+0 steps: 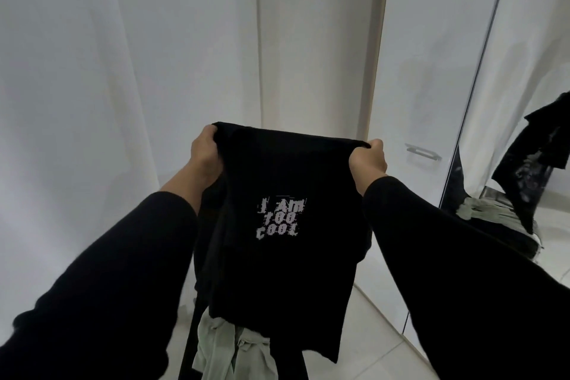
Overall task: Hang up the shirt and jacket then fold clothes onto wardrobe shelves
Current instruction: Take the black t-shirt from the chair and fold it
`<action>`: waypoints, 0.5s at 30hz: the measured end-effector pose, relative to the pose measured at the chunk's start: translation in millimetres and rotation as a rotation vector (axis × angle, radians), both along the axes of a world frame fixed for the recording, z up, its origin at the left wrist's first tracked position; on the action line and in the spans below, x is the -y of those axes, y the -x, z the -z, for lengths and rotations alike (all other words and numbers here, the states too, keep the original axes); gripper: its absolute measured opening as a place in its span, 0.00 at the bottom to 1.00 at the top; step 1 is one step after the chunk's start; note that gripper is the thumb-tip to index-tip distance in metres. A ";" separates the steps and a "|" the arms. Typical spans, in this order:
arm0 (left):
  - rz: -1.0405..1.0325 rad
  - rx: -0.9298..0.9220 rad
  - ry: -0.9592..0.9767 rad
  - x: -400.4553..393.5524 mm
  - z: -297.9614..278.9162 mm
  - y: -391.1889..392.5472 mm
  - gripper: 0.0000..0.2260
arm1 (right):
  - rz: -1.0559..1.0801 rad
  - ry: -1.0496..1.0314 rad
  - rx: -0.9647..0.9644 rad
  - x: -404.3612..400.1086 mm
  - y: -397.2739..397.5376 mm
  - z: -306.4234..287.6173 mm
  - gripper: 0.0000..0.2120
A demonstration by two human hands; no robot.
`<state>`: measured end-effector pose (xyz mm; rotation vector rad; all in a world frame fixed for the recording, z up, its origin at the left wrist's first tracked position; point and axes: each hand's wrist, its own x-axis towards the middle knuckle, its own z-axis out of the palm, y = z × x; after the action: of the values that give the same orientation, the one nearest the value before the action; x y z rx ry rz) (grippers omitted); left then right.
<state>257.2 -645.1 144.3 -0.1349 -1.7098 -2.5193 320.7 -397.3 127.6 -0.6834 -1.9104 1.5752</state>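
- I see 2 hands, both up at chest height in front of the white wardrobe, w/ black sleeves on both arms.
- Left hand [206, 154]: fingers curled tight round the top left corner of 1 black tee [277, 256], cloth bunched in the fist.
- Right hand [368, 158]: same, fist closed on the top right corner; top edge of the tee pulled near straight between the 2 hands.
- The tee hangs free from that edge, clear of the floor, front toward me, w/ 1 white print [278, 218] in 3 lines: "I AM / TOO / COOL". A fold of its cloth droops behind on the left side, and another bulges out at the right.
- Below the tee's hem: 1 pale green garment [228, 345], crumpled, lying on sth dark w/ a dark upright bar at its left; can't tell what that support is.
- Wardrobe: 1 white door [425, 71] w/ 1 metal handle [422, 152], just right of my right hand.
- 1 mirror panel [524, 133] at far right, showing a dark garment hanging and the green one under it.
- White curtain [77, 102] fills the left; pale tiled floor [385, 348] at lower right.
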 end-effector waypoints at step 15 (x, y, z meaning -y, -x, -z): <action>0.451 -0.034 -0.082 11.9 -1.2 -7.2 0.17 | -0.103 0.175 -0.229 12.1 11.2 -7.4 0.11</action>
<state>264.4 -657.1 145.5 -0.6168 -1.7183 -2.8653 309.5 -409.5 135.0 -0.4577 -1.6771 1.8170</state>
